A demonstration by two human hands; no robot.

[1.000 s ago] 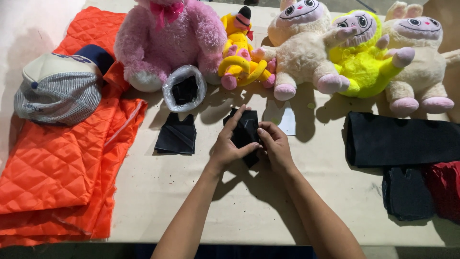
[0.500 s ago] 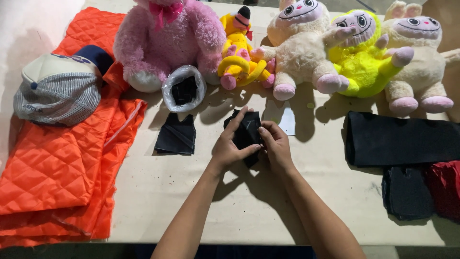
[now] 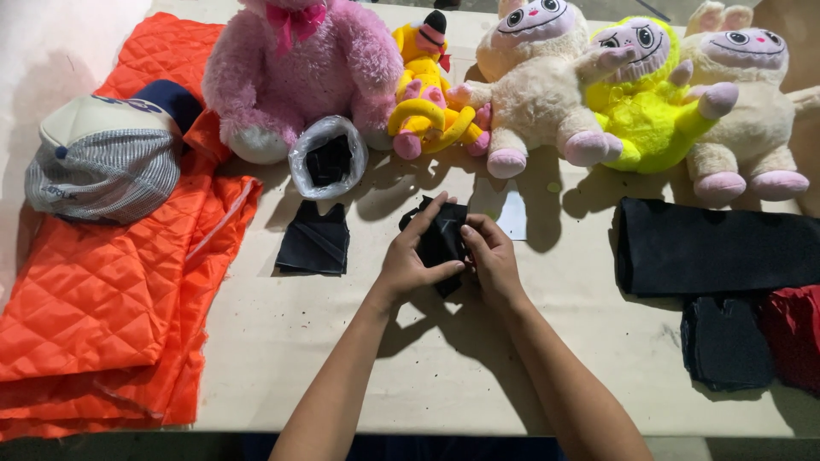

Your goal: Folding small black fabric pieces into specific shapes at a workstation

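Note:
Both hands meet at the middle of the table (image 3: pixel 342 358) over a small piece of black fabric (image 3: pixel 440 235). My left hand (image 3: pixel 408 256) grips it from the left, index finger stretched over its top. My right hand (image 3: pixel 494 254) pinches its right edge with the fingertips. A flat folded black piece (image 3: pixel 314 241) lies just left of my left hand. Behind it stands a clear plastic bag (image 3: pixel 329 158) with black pieces inside. A small white card (image 3: pixel 513 216) lies right behind my right hand.
Plush toys line the far edge: a pink bear (image 3: pixel 295 72), a yellow doll (image 3: pixel 427 90), a cream rabbit (image 3: pixel 534 81), a yellow-green one (image 3: pixel 645 94), another cream one (image 3: pixel 752 94). Orange quilted fabric (image 3: pixel 102 282) and a cap (image 3: pixel 102 158) lie left. Black cloth (image 3: pixel 717 248), dark pieces (image 3: pixel 726 341), red cloth (image 3: pixel 794 333) right.
The hands stay in the same spot and keep working the small black fabric; my left index finger has stretched out over its top. Nothing else moved.

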